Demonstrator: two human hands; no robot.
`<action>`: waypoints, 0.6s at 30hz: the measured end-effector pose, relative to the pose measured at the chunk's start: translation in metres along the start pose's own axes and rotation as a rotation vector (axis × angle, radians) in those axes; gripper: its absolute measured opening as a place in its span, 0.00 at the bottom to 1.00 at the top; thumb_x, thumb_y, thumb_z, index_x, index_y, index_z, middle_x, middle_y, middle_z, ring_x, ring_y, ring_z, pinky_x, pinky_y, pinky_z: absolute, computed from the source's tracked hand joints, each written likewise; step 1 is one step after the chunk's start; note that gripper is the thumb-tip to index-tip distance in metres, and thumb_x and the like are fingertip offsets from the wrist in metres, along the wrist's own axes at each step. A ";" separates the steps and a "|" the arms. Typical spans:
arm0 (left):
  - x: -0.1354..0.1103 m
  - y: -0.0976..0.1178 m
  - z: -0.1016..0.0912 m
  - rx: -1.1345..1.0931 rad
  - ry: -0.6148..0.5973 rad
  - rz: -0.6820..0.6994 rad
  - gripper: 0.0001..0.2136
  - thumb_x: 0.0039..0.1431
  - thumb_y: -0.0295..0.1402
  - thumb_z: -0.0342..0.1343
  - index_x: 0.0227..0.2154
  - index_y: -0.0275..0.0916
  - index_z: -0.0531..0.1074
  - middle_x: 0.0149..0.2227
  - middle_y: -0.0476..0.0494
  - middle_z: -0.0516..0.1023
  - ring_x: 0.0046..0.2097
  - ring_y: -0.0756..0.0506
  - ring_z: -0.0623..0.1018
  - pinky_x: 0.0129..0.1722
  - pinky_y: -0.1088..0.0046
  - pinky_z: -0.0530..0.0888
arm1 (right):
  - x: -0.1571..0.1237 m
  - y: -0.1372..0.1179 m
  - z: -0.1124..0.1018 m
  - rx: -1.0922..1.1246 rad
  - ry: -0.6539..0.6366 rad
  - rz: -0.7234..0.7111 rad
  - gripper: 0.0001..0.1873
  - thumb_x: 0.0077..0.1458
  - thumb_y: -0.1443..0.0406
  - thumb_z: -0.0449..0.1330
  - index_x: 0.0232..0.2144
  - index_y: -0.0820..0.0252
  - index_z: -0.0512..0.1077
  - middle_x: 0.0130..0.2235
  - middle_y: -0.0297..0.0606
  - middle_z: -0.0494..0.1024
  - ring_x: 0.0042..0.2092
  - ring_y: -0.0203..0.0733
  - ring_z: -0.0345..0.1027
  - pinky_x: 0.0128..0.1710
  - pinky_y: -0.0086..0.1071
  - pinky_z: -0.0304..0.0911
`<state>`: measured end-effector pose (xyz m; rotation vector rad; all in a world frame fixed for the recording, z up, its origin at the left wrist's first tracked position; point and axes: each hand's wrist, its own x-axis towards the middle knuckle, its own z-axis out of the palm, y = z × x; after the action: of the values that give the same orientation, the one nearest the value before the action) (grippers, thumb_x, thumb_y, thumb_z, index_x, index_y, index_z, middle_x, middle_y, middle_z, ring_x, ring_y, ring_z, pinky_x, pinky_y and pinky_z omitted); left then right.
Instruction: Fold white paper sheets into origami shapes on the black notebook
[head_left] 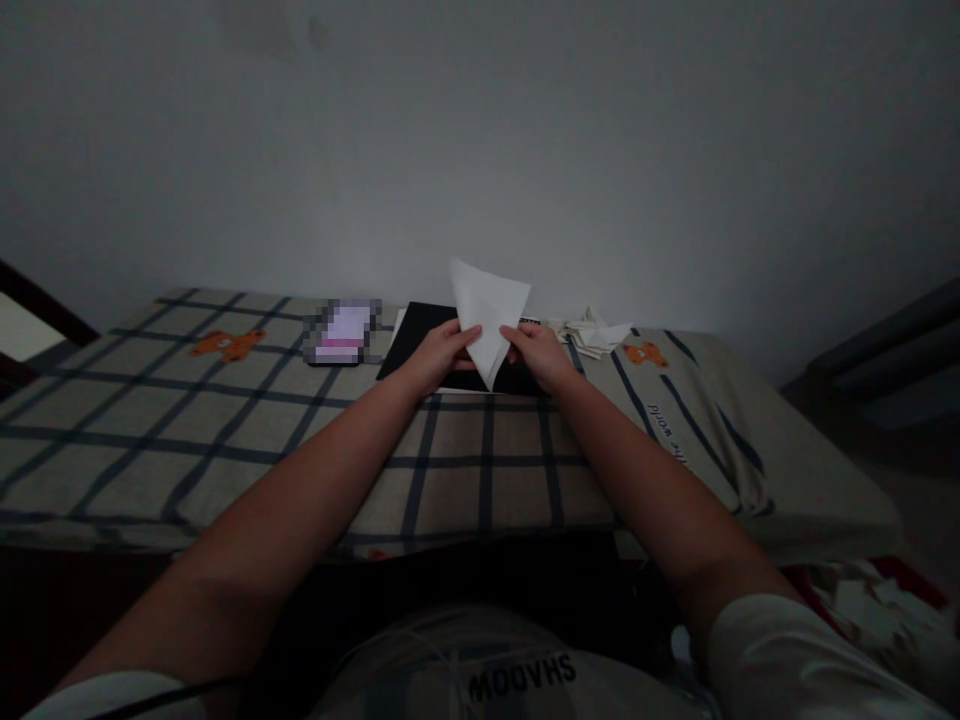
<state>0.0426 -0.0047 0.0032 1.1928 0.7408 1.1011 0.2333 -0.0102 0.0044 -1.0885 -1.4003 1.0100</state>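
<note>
A white sheet of paper point(493, 300), folded to a point at its lower end, is held up between my two hands. My left hand point(442, 352) pinches its left edge, thumb on the near face. On the right edge, my right hand point(541, 352) grips it the same way. Below the paper lies a black flat book or folder point(420, 335) with pale pages or sheets showing at its edges. Just right of it sits a small heap of folded white paper pieces point(592, 332).
A checked cloth point(247, 420) covers the bed-like surface, which meets a grey wall point(480, 130) at the back. A phone point(345, 333) with a lit, blurred screen lies to the left. At lower right, a red container point(911, 580) holds many pale paper pieces.
</note>
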 end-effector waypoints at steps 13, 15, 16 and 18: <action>0.007 -0.006 -0.003 -0.014 0.096 0.024 0.13 0.61 0.39 0.64 0.43 0.36 0.73 0.39 0.43 0.83 0.36 0.47 0.82 0.38 0.69 0.81 | 0.002 0.002 -0.002 -0.010 -0.009 -0.017 0.19 0.53 0.50 0.68 0.23 0.58 0.73 0.22 0.31 0.73 0.25 0.32 0.64 0.26 0.26 0.61; 0.007 -0.007 -0.002 0.006 0.099 0.030 0.14 0.60 0.39 0.65 0.42 0.36 0.72 0.39 0.43 0.82 0.36 0.47 0.82 0.38 0.69 0.81 | 0.002 0.002 -0.003 -0.018 -0.001 -0.028 0.19 0.53 0.51 0.68 0.22 0.58 0.73 0.22 0.31 0.73 0.25 0.31 0.64 0.26 0.26 0.60; 0.007 -0.006 -0.002 0.014 0.101 0.028 0.14 0.60 0.39 0.65 0.42 0.36 0.72 0.38 0.43 0.82 0.36 0.47 0.82 0.39 0.68 0.81 | 0.002 0.002 -0.003 -0.020 0.004 -0.029 0.19 0.54 0.51 0.68 0.22 0.58 0.73 0.22 0.31 0.73 0.25 0.31 0.64 0.25 0.26 0.60; 0.007 -0.006 -0.002 0.026 0.115 0.017 0.13 0.60 0.39 0.65 0.41 0.36 0.72 0.38 0.43 0.82 0.36 0.47 0.82 0.40 0.66 0.82 | 0.002 0.001 -0.002 -0.024 0.014 -0.027 0.20 0.55 0.51 0.67 0.22 0.58 0.73 0.21 0.31 0.73 0.24 0.32 0.63 0.25 0.27 0.60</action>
<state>0.0447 0.0022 -0.0021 1.1666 0.8368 1.1847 0.2354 -0.0078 0.0041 -1.0899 -1.4157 0.9667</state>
